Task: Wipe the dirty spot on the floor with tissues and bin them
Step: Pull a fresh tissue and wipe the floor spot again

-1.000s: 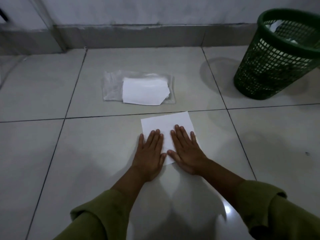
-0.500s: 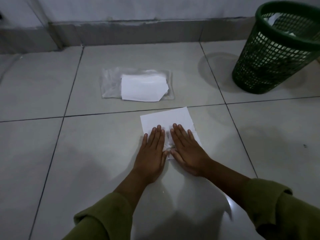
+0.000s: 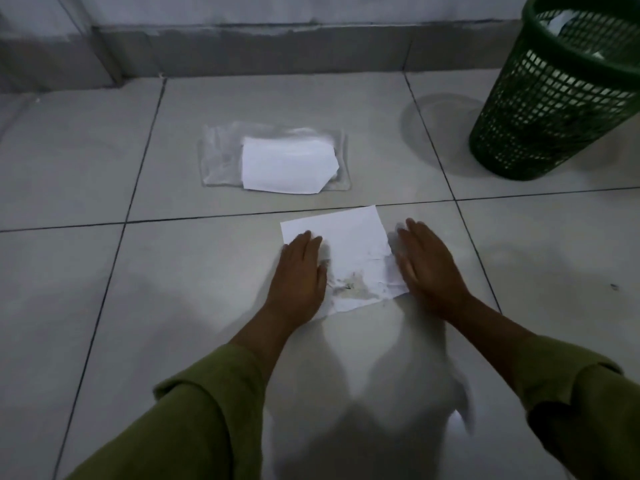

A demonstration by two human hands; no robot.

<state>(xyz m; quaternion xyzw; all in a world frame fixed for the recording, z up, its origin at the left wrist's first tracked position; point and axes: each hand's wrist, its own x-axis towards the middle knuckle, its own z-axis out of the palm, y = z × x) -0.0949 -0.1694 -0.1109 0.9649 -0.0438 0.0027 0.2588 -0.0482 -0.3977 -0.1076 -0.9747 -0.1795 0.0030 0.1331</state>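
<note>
A white tissue (image 3: 349,251) lies flat on the pale tiled floor, with a brownish wet stain (image 3: 353,287) showing through its near part. My left hand (image 3: 299,275) rests flat on the tissue's left edge. My right hand (image 3: 427,268) lies flat at its right edge, slightly blurred. Both hands have straight fingers and hold nothing. A green mesh bin (image 3: 561,95) stands at the far right with white paper inside.
A clear plastic pack of white tissues (image 3: 287,164) lies on the tile beyond the tissue. A grey skirting and wall (image 3: 277,46) run along the back. A small dark speck (image 3: 614,286) marks the tile at right.
My hands, which pressed side by side on the tissue's middle, have slid apart to its left and right edges, uncovering a stain in the tissue. The view has moved closer.
</note>
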